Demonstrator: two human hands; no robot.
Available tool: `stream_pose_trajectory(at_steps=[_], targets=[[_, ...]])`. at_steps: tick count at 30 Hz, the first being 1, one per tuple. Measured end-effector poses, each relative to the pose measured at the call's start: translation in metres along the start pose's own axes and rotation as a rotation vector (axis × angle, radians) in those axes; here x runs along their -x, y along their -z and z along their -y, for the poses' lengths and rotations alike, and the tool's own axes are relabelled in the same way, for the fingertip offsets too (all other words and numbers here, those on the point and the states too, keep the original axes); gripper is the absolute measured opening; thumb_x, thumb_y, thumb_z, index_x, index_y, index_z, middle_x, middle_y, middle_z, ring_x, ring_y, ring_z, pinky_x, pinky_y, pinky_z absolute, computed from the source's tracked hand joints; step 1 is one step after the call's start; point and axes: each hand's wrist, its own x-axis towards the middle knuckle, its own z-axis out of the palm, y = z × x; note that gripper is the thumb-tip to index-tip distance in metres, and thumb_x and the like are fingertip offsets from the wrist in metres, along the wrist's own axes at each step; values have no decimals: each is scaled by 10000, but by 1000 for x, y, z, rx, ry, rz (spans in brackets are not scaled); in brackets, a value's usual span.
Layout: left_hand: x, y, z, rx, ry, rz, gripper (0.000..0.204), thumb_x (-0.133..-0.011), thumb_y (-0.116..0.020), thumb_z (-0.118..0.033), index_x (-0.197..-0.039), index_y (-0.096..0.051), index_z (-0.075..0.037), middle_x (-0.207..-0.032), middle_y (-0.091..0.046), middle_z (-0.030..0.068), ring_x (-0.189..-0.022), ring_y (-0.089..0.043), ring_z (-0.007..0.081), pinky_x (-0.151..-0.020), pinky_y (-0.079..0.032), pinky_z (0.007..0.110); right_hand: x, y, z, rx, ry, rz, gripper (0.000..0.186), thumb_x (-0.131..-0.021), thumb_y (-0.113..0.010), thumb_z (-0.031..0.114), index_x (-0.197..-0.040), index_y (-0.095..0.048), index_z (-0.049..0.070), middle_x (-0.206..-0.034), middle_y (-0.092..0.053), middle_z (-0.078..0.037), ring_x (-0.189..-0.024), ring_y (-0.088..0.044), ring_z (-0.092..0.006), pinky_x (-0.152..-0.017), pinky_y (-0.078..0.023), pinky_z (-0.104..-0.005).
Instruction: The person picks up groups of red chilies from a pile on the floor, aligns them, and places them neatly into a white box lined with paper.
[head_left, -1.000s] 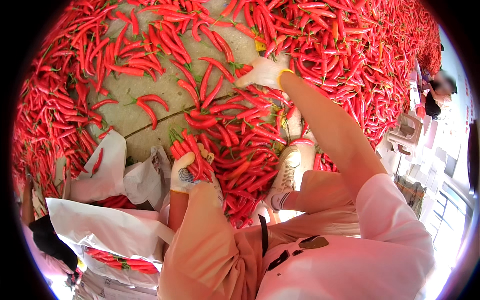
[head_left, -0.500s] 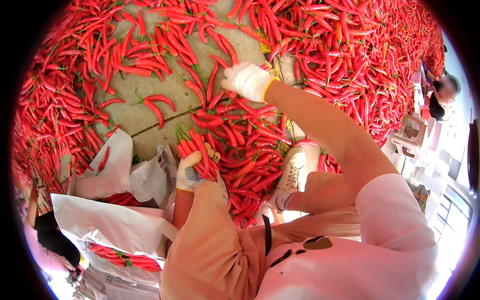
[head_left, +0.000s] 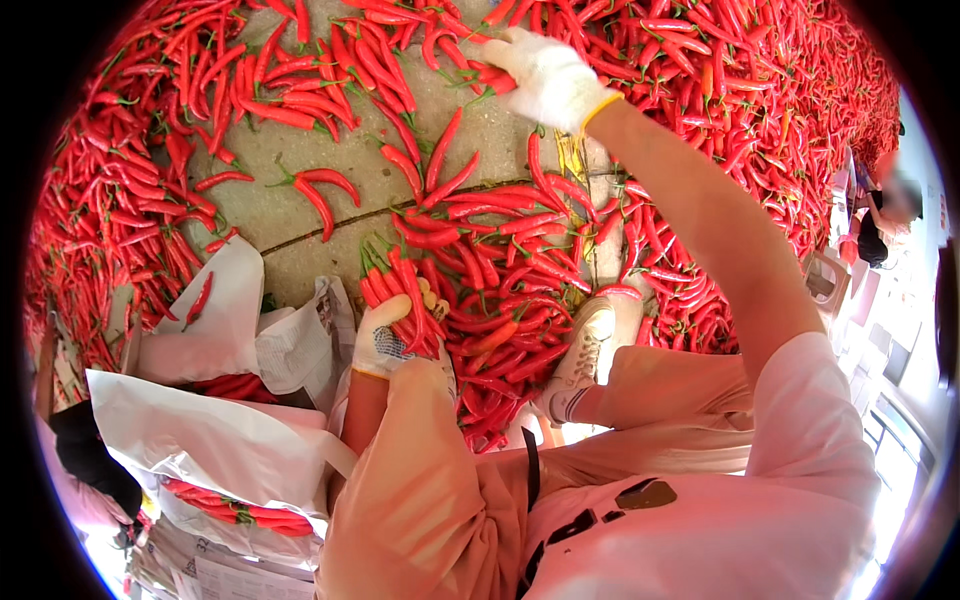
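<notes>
My left hand [head_left: 378, 338], in a white glove with a dotted palm, is closed round a bunch of red chili peppers [head_left: 398, 285] beside my left knee. The green stems of the bunch point up and away from me. My right arm stretches far forward. At its end my gloved right hand [head_left: 550, 85] is curled over a few red chilies [head_left: 488, 78], whose stems stick out on the left; its palm side is hidden. Between my feet lies a loose pile of red chilies [head_left: 500, 325].
Large chili heaps [head_left: 690, 110] spread ahead and to both sides over a concrete floor [head_left: 320, 215]. White paper-lined containers [head_left: 215, 430] with chilies stand at my left. My shoe [head_left: 583, 350] borders the pile. A plastic stool [head_left: 825, 278] and other people are at the edges.
My right hand has moved forward and right, away from the near pile, and chilies now show at its fingers. My left hand still holds its bunch in the same place.
</notes>
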Motion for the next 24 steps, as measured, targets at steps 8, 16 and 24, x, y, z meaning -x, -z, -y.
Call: stream_pose_trajectory(at_steps=[8, 16, 24], targets=[[1, 7, 2, 0, -8, 33, 542, -916, -743, -75, -1428, -567, -57, -1169, -691, 112, -1033, -681, 268, -1026, -523, 514, 2, -44, -32, 578, 280, 374, 319, -894, -664, 169, -1201, -746, 187, -1229, -678, -81, -1230, -650, -291, -1031, -519, -434], [-6, 3, 3, -11, 16, -19, 414, -953, -717, -82, -1351, -624, -24, -1136, -722, 139, -1035, -709, 305, -1060, -534, 529, 31, -19, -14, -55, 33, -53, 377, -834, -797, 238, -1185, -738, 111, -1044, -729, -101, -952, -709, -271, -867, -573, -426], [-11, -27, 10, -427, -158, -163, 337, -870, -795, -32, -1203, -740, -22, -1091, -758, 56, -951, -718, 176, -852, -560, 340, 121, -18, 164, -1313, -627, 248, 531, -801, -881, 202, -1216, -674, -55, -1088, -753, -104, -1009, -698, -173, -941, -556, -344]])
